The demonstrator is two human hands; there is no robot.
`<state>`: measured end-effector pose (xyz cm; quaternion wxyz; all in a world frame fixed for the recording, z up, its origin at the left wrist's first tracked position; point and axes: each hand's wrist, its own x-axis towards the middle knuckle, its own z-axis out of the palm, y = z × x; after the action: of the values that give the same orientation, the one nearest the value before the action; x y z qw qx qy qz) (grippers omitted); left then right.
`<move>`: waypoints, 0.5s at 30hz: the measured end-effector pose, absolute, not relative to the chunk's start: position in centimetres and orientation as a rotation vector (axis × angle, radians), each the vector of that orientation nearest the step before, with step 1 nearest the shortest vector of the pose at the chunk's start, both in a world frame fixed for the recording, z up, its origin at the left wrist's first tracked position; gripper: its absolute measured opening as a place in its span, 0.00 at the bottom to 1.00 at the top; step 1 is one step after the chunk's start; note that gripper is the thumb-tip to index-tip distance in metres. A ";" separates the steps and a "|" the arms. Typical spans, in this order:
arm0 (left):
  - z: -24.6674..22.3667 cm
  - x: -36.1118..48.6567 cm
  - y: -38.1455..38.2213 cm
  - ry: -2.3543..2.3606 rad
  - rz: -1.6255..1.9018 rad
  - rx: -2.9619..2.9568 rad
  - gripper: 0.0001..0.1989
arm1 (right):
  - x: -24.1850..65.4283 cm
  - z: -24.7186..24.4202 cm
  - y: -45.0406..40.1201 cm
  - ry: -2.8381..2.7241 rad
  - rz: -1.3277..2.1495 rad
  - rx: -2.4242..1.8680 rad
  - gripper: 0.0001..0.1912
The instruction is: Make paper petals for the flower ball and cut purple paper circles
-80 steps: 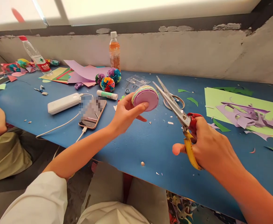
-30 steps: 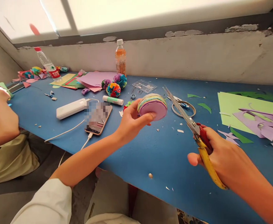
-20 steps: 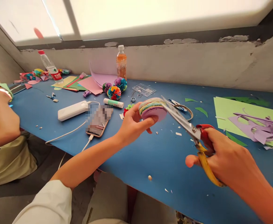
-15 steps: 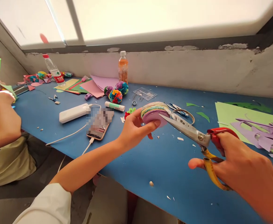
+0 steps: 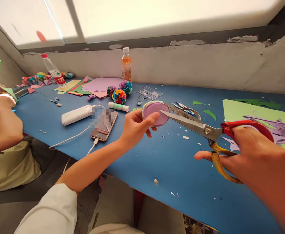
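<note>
Between its thumb and fingers, my left hand (image 5: 137, 126) grips a stack of round paper discs (image 5: 157, 112) with a purple disc facing up. My right hand (image 5: 257, 156) holds large scissors (image 5: 196, 126) with one red and one yellow handle. Their blades are parted and point left, one tip over the purple disc's right part. Behind the stack are three colourful paper flowers (image 5: 119, 96), a glue stick (image 5: 118, 107) and a smaller pair of blue-and-white tools (image 5: 185, 109).
A phone (image 5: 104, 125) and white power bank (image 5: 76, 114) with cables lie left. Bottles (image 5: 126, 66) stand behind. Green sheets (image 5: 235, 110) and purple scraps (image 5: 276, 128) lie right. At far left, another person's hand (image 5: 2, 99) holds scissors and green paper.
My left hand has turned the stack so the purple face shows more fully. The scissors have moved slightly left and up with their blades parted wider. The view has shifted a little.
</note>
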<state>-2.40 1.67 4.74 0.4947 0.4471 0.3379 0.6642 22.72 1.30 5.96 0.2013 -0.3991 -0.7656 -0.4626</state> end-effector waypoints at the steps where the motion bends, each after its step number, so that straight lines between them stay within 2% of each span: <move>1: 4.7 -2.5 1.7 0.823 1.618 1.097 0.19 | 22.9 5.9 1.2 -2.158 -1.270 -1.147 0.44; 8: 4.9 -2.7 1.6 0.943 1.657 1.181 0.17 | 23.2 5.6 0.4 -2.232 -1.127 -1.357 0.45; 15: 4.9 -2.8 1.7 1.010 1.644 1.249 0.18 | 23.4 5.1 0.8 -2.322 -0.760 -1.287 0.33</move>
<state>-2.79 1.71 4.91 0.4092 0.4959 0.4008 0.6527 23.42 0.85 5.09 0.1888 -0.4575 -0.8258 -0.2703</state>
